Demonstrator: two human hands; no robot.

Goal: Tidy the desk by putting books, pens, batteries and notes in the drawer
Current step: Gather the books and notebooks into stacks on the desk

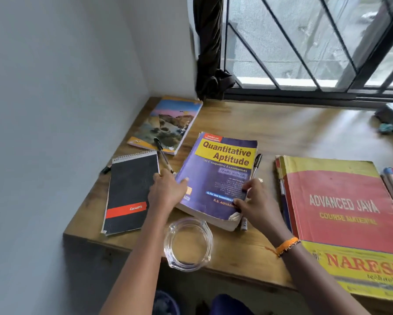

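Glass comes first: a clear ashtray [188, 244] sits at the desk's [293, 133] near edge, at about 6 o'clock, between the two forearms. Just beyond it both hands are on the purple book [220, 178]. The left hand [167, 192] lies at its 9 o'clock edge with the thumb over the cover and the fingers reaching beside the spine, grasping that side as far as can be seen. The right hand [256, 201] pinches the cover at the book's 4 o'clock corner, thumb on top.

At 9 o'clock a black notepad [129, 194] lies flat; at 3 o'clock a big red-and-yellow book [345, 212] tops a stack. One pen [163, 155] lies between notepad and purple book, another pen [256, 165] along the book's right edge. Further off, at 11 o'clock, a scenic notebook [168, 123] rests by the wall.

No drawer is in view. The step in hand looks like picking up the purple book; next it needs lifting clear without dragging the pens, then carrying to wherever the drawer opens.
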